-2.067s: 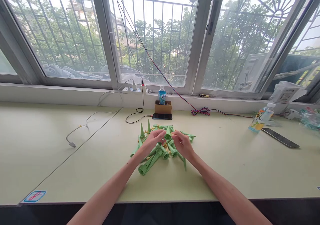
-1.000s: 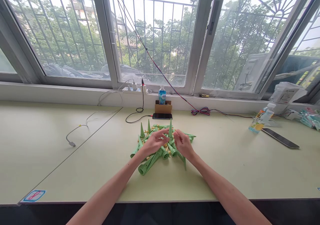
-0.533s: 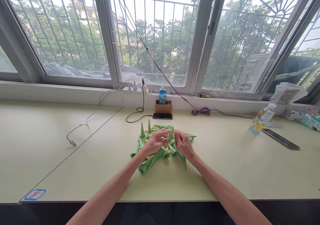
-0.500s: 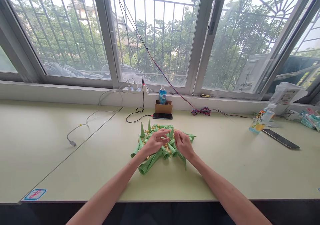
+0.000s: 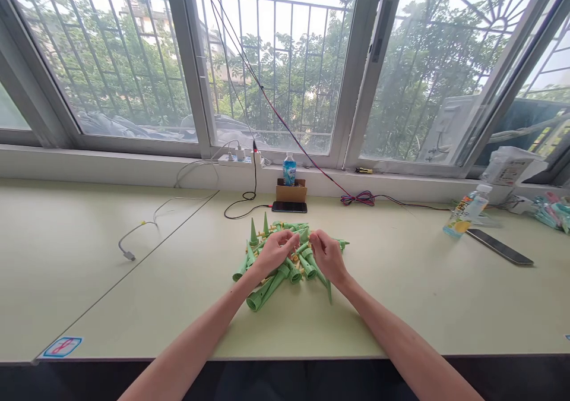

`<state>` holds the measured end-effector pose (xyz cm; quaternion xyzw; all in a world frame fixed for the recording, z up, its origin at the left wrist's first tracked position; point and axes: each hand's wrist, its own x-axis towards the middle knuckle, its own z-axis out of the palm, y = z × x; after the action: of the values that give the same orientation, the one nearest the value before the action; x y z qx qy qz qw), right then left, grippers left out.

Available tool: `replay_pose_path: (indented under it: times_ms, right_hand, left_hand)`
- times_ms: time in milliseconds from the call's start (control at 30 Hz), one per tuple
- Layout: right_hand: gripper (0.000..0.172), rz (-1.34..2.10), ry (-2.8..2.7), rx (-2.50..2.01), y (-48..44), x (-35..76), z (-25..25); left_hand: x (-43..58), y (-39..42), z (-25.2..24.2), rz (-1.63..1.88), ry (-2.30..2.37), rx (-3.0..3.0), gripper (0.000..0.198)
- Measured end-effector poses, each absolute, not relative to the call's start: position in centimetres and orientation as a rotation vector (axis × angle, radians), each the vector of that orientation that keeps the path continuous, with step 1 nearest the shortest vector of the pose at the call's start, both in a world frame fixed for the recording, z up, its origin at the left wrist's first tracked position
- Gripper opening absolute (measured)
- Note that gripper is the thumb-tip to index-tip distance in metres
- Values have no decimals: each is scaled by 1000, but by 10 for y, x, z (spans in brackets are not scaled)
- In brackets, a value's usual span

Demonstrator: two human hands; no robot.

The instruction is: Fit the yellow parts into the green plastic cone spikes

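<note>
A pile of green plastic watering spikes (image 5: pixel 279 277), hollow cones with wide threaded mouths, lies on the table under and around both hands. Small yellow pieces show among them. Over the middle of the pile, my left hand (image 5: pixel 276 252) is closed, its thumb and fingers pinched at one green watering spike (image 5: pixel 304 233). My right hand (image 5: pixel 328 255) faces it just to the right, fingers curled into a pinch. What its fingertips hold is too small and hidden to make out. Two spikes stand upright at the pile's back left, including a green cone (image 5: pixel 253 232).
Behind the pile are a phone (image 5: pixel 289 207), a cardboard box (image 5: pixel 291 193) and a blue-labelled bottle (image 5: pixel 289 169). To the right stand a drink bottle (image 5: pixel 466 212) and another phone (image 5: pixel 500 247). A grey cable (image 5: pixel 129 255) lies at left; a bundled cable (image 5: pixel 357 198) sits near the sill.
My left fingers have drawn together from a more spread pose. The spike between the hands has tilted from near upright. My right hand has hardly moved.
</note>
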<state>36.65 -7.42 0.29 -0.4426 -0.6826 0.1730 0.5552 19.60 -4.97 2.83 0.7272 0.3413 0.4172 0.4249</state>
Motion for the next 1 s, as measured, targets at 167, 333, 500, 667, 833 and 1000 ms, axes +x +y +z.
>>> replay_pose_path:
  times_ms: [167,333,500,667,833,1000]
  right_hand:
    - [39,405,-1678,-1009,-76,365,5]
    - [38,456,-1734,-986,-79,365,8]
    - [36,513,-1728,-961,-79,365,7]
    - [31,543,-1714,-945,-76,366,2]
    - [23,546,-1730,-910,-75,366,0]
    - [22,562,-1742,-904,-75,367,-1]
  left_hand:
    - [197,-48,27,980,826,1749,64]
    - [197,-49,28,925,866,1735,66]
    - [195,-49,28,931,876,1772,60]
    - [193,-53,32,956,880,1836,53]
    - [191,-56,39,1018,867,1863,42]
    - [189,-57,42,1028,837,1898,39]
